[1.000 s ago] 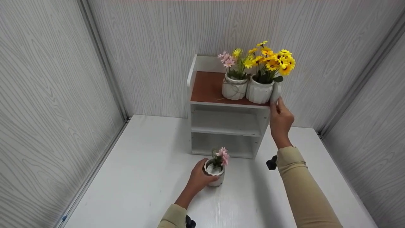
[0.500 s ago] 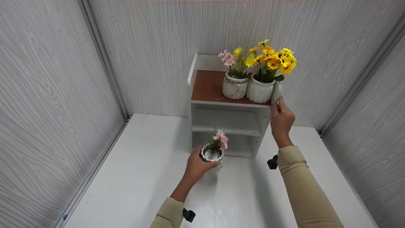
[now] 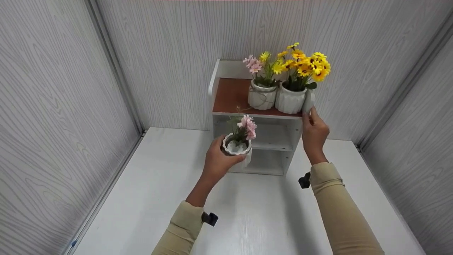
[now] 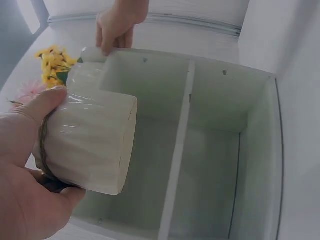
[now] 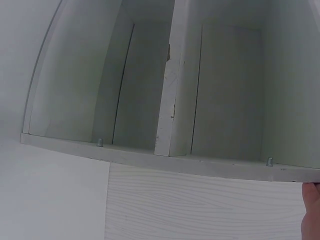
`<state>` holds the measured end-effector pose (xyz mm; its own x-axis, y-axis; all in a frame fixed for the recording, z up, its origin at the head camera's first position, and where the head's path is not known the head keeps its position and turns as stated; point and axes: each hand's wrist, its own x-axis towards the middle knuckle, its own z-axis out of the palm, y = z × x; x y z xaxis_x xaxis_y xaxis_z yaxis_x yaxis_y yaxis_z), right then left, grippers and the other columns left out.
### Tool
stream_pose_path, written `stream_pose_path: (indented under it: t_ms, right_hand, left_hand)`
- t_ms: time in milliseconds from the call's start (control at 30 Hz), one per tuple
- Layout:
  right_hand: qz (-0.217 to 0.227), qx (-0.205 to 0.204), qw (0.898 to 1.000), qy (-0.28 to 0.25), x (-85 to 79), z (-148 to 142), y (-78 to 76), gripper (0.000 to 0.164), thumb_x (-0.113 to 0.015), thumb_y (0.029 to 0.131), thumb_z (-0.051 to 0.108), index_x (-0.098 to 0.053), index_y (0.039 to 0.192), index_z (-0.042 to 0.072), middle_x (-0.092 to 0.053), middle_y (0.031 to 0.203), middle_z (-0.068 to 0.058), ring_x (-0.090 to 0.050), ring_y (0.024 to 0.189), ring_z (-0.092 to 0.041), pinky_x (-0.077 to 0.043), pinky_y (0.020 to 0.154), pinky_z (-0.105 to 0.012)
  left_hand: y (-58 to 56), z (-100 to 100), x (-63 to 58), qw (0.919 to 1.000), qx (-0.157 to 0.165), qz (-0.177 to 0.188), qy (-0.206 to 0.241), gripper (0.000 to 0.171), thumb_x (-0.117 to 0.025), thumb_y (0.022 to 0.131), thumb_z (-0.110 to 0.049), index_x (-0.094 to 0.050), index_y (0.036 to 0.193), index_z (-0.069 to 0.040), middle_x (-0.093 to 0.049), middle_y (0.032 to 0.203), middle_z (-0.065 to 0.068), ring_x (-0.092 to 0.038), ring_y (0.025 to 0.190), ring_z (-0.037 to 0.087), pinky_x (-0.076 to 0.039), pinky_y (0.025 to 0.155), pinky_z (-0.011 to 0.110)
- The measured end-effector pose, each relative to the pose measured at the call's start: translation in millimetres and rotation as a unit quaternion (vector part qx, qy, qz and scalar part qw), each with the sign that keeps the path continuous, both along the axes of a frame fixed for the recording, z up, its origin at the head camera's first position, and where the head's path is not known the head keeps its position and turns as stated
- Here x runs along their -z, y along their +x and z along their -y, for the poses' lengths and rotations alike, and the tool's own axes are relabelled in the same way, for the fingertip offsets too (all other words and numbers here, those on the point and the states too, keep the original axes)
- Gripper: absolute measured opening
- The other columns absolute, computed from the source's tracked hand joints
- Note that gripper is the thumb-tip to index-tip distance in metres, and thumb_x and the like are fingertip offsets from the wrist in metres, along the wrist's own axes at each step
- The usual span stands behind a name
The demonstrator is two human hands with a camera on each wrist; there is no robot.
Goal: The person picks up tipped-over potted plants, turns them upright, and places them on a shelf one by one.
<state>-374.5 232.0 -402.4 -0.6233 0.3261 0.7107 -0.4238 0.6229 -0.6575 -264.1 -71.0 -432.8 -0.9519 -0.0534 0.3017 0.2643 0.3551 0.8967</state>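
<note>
My left hand [image 3: 220, 160] grips a small white flower pot [image 3: 244, 161] with pink flowers, raised in front of the shelf unit [image 3: 257, 115]. In the left wrist view the pot [image 4: 95, 140] shows its white side and base, with twine around it, thumb and fingers curled about it. My right hand [image 3: 315, 132] pinches the right side panel of the shelf unit at its rounded upper end [image 3: 309, 101]. Only a bit of the right hand [image 5: 311, 210] shows in the right wrist view, at the panel's edge.
On the brown top board [image 3: 230, 94] stand a pot with pink and yellow flowers [image 3: 262, 97] and a pot of yellow flowers [image 3: 291, 101], side by side toward the right. Below are two white compartments. The unit stands on a white table [image 3: 159, 166] between grey wood-grain walls.
My left hand has lifted the pink-flower pot from low over the table up and forward to the front of the shelves. The right hand stays on the side panel.
</note>
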Motion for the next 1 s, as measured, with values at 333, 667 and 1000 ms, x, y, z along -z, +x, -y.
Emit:
stream_pose_path:
  t_ms: [333, 667, 1000]
  right_hand:
    - [0.004, 0.003, 1.000, -0.002, -1.1, -1, -0.4, 0.038, -0.064, 0.100, 0.023, -0.063, 0.137, 0.013, -0.076, 0.108, -0.015, -0.070, 0.089, -0.021, -0.044, 0.072, -0.015]
    - [-0.009, 0.005, 1.000, 0.021, 0.9, -1, -2.4, 0.038, -0.062, 0.102, 0.026, -0.064, 0.137, 0.014, -0.076, 0.101, -0.015, -0.070, 0.085, -0.022, -0.049, 0.070, -0.026]
    - [0.012, -0.003, 1.000, 0.006, 1.3, 1, 0.5, 0.040, -0.061, 0.102, 0.024, -0.060, 0.141, 0.011, -0.074, 0.112, -0.017, -0.071, 0.095, -0.024, -0.056, 0.079, -0.040]
  left_hand:
    - [-14.1, -6, -48.6, 0.9985, -0.039, -0.038, 0.004, 0.092, -0.091, 0.071, -0.039, -0.046, 0.145, -0.009, -0.053, 0.137, 0.006, -0.053, 0.127, 0.021, -0.048, 0.105, 0.043]
    - [-31.1, -10, -90.5, 0.9945, -0.086, -0.059, 0.011, 0.091, -0.091, 0.071, -0.039, -0.045, 0.145, -0.009, -0.051, 0.136, 0.008, -0.051, 0.127, 0.020, -0.045, 0.107, 0.040]
    - [-63.9, -18, -106.9, 0.9890, -0.137, -0.055, -0.003, 0.090, -0.088, 0.074, -0.041, -0.043, 0.146, -0.009, -0.050, 0.138, 0.009, -0.053, 0.125, 0.023, -0.047, 0.103, 0.041]
